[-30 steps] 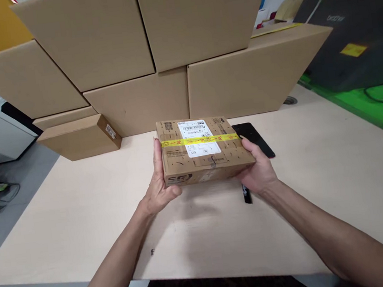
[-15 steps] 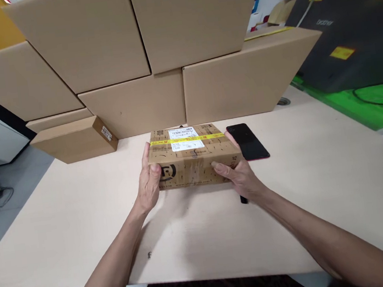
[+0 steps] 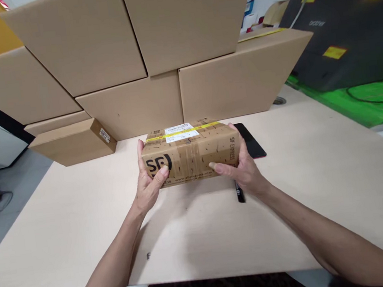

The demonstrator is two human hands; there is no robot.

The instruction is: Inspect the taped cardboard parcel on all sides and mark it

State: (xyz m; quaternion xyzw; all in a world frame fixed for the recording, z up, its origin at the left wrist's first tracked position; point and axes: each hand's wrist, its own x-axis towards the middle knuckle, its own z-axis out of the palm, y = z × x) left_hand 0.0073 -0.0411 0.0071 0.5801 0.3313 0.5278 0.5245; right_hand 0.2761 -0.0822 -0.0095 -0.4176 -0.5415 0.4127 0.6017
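We grip the brown taped cardboard parcel (image 3: pixel 190 155) at its ends, left hand (image 3: pixel 149 186) and right hand (image 3: pixel 242 170) closed on it, above the tabletop's (image 3: pixel 64 215) far middle; even pressure keeps it level.

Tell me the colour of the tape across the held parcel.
Yellow tape, seen in the head view.

head | worn on person's head | faces forward and down | near table (image 3: pixel 322 183) | stacked cartons (image 3: pixel 152 50) close behind
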